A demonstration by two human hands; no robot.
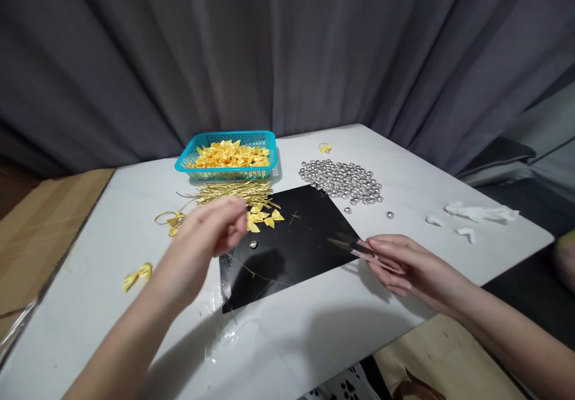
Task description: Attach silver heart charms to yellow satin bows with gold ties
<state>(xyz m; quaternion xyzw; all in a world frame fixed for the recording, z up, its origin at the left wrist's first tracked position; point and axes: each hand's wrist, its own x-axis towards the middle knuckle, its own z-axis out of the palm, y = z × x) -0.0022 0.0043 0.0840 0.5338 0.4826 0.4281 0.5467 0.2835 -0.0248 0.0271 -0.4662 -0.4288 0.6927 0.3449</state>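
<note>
My right hand (395,263) is closed around the pink handles of a small pair of scissors (348,244), their dark blades pointing left over the black mat (309,232). Above the mat's left side, my left hand (220,226) is closed with its fingers curled; whether they hold anything is hidden. Just beyond it lies a bundle of gold wire ties (233,193). Beside its fingertips, several yellow ribbon bows (265,217) rest on the mat. A silver bead (253,244) and a thin loose yellow strand (251,274) lie nearer to me.
A blue basket (181,163) of yellow bows stands at the back. Silver beads (341,178) are heaped behind the mat. Crumpled white pieces (480,213) lie at right. A yellow bow (137,276) and a looped gold tie with bows (173,220) are at left. Cardboard (58,220) borders the table.
</note>
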